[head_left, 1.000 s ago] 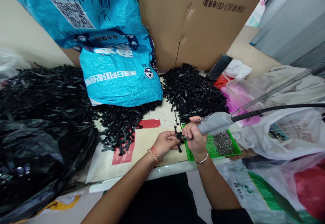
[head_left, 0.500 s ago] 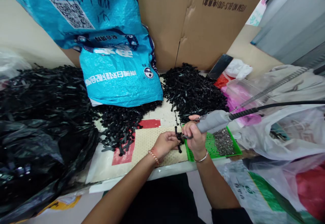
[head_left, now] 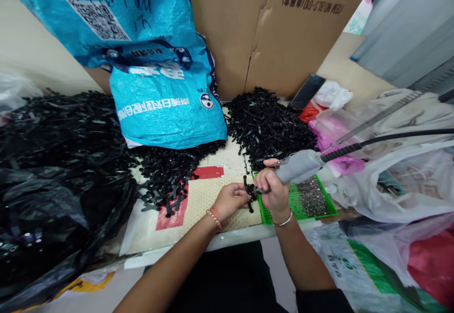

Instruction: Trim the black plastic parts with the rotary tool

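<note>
My left hand (head_left: 231, 200) is closed, its fingertips pinching a small black plastic part (head_left: 250, 204) above the honeycomb-patterned mat (head_left: 202, 204). My right hand (head_left: 272, 191) wraps round a grey electric screwdriver (head_left: 301, 165), held aslant with its tip end toward that part. Whether the tip touches the part or a screw is too small to make out. Under and beside my right hand sits a green tray (head_left: 331, 206) with many small metal screws (head_left: 312, 197) heaped at its right side.
Heaps of black plastic pieces lie at the back (head_left: 271, 126), under a blue sack (head_left: 170, 109) and by a black plastic bag (head_left: 71, 223) on the left. A cardboard box (head_left: 230, 34) stands behind. The screwdriver's cable (head_left: 390, 138) and a coiled spring (head_left: 376, 117) run right, over plastic bags.
Both hands keep nearly the same place and hold. The screwdriver's rear end and its cable have shifted very slightly; the rest of the view has moved a little with the camera.
</note>
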`<state>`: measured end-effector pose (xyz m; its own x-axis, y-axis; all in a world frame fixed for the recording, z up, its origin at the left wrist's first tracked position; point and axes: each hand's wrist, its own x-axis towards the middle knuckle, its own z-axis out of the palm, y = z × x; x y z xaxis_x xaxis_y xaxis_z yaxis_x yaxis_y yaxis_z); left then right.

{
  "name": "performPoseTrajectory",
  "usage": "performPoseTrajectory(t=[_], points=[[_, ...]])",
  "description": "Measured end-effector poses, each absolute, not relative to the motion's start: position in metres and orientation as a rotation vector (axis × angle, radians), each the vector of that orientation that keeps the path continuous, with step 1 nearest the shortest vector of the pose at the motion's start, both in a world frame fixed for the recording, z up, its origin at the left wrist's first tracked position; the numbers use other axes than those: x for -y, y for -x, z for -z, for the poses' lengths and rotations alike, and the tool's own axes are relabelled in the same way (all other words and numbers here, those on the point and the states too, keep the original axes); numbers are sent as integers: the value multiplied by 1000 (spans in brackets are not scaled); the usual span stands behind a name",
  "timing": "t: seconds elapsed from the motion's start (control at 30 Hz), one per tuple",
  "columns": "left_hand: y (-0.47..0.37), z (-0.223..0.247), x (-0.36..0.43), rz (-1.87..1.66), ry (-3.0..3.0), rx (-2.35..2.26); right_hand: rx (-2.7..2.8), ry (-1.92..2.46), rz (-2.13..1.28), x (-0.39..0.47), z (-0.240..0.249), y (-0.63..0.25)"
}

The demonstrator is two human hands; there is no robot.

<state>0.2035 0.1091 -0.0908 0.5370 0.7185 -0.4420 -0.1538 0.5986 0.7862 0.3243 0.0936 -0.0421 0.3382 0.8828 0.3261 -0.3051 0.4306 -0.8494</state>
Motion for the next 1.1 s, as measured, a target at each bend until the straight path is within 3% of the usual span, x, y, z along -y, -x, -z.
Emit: performPoseTrajectory(t=[1.1], points=[[-204,94,-109,-588,-796,-849,936,792,-872,-97,47,-322]])
